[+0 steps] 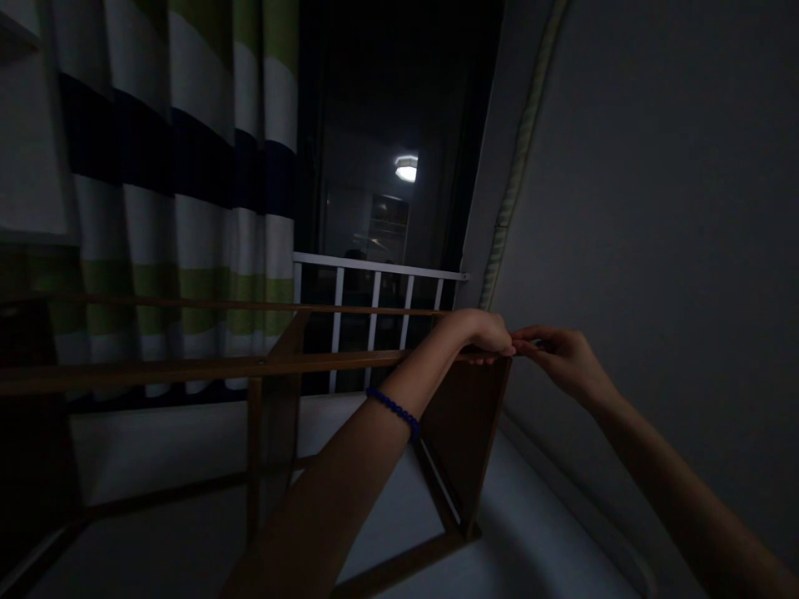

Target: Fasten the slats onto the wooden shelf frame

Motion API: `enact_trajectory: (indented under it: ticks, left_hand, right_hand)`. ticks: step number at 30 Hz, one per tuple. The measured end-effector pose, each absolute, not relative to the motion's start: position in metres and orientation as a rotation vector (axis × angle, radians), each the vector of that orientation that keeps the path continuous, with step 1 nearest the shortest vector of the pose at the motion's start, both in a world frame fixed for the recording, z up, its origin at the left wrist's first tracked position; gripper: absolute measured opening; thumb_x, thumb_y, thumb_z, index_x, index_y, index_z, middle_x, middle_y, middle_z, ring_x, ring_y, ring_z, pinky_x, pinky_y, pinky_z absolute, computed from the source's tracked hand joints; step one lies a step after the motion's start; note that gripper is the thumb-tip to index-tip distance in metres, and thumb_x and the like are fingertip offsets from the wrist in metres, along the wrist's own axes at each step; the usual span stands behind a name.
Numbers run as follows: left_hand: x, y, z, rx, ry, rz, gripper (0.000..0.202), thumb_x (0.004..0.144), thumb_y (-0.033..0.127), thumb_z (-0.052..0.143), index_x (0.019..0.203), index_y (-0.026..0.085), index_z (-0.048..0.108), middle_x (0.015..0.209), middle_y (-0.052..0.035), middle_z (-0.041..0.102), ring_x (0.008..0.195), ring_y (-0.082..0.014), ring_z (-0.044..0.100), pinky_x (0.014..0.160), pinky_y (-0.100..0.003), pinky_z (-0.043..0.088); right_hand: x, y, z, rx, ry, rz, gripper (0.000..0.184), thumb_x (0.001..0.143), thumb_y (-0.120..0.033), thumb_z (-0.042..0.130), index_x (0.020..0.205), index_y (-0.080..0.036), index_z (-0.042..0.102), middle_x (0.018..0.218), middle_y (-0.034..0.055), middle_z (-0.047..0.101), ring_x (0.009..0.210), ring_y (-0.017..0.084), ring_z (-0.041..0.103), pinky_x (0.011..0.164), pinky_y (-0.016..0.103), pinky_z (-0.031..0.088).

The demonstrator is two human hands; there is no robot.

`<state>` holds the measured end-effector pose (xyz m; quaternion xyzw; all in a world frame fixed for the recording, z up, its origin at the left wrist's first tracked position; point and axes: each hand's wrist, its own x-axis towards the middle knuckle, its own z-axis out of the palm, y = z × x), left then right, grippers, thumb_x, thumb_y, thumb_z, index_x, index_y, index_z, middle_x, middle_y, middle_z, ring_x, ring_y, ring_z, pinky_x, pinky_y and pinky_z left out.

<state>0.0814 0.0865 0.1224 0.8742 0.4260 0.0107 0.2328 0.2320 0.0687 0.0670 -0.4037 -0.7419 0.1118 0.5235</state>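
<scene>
In a dim room, a brown wooden frame (268, 366) with rails and upright panels stands on a pale floor. My left hand (480, 331), with a blue bead bracelet (394, 409) on its forearm, is curled over the top corner of the frame's right end panel (462, 424). My right hand (562, 353) reaches in from the right, its fingers pinched together at that same corner, fingertips touching the left hand's fingers. What the pinch holds is too dark to make out.
A striped white, green and navy curtain (187, 166) hangs at the left. A white railing (374, 308) stands before a dark window reflecting a ceiling lamp (406, 169). A grey wall (655, 208) runs close along the right, with a wrapped pipe (518, 166) in the corner.
</scene>
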Motion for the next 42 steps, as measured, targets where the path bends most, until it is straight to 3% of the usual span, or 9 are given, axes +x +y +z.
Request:
enact_trajectory:
  ticks: [8, 20, 34, 42]
  left_hand:
    - [0.08, 0.085, 0.122, 2.391, 1.174, 0.041, 0.024, 0.087, 0.026, 0.039, 0.094, 0.006, 0.052, 0.06, 0.0011, 0.044, 0.049, -0.0055, 0.041, 0.049, -0.019, 0.038]
    - [0.077, 0.082, 0.125, 2.379, 1.168, 0.002, 0.027, 0.086, 0.024, 0.042, 0.101, 0.004, 0.051, 0.062, 0.0005, 0.046, 0.053, -0.0074, 0.044, 0.056, -0.021, 0.042]
    - [0.076, 0.085, 0.122, 2.38, 1.14, -0.007, 0.024, 0.089, 0.026, 0.039, 0.091, 0.005, 0.052, 0.062, 0.0018, 0.045, 0.05, -0.0059, 0.042, 0.051, -0.02, 0.039]
    - [0.076, 0.085, 0.121, 2.344, 1.12, 0.026, 0.023, 0.089, 0.025, 0.041, 0.097, 0.005, 0.051, 0.066, 0.0004, 0.049, 0.051, -0.0049, 0.043, 0.051, -0.019, 0.039]
  right_hand:
    - [0.233, 0.073, 0.059, -0.929, -1.712, 0.242, 0.042, 0.061, -0.055, 0.067, 0.073, -0.014, 0.068, 0.074, 0.0083, 0.063, 0.065, 0.02, 0.059, 0.061, 0.028, 0.05]
    - [0.236, 0.077, 0.046, -0.894, -1.627, 0.285, 0.036, 0.061, -0.048, 0.071, 0.075, -0.016, 0.069, 0.079, 0.0074, 0.064, 0.072, 0.02, 0.06, 0.066, 0.028, 0.05]
    - [0.237, 0.077, 0.049, -0.904, -1.654, 0.348, 0.039, 0.058, -0.05, 0.072, 0.075, -0.014, 0.069, 0.08, 0.0089, 0.064, 0.073, 0.021, 0.06, 0.065, 0.029, 0.05]
    - [0.236, 0.078, 0.049, -0.905, -1.643, 0.321, 0.037, 0.058, -0.05, 0.072, 0.073, -0.016, 0.069, 0.076, 0.0077, 0.064, 0.069, 0.021, 0.06, 0.062, 0.028, 0.049]
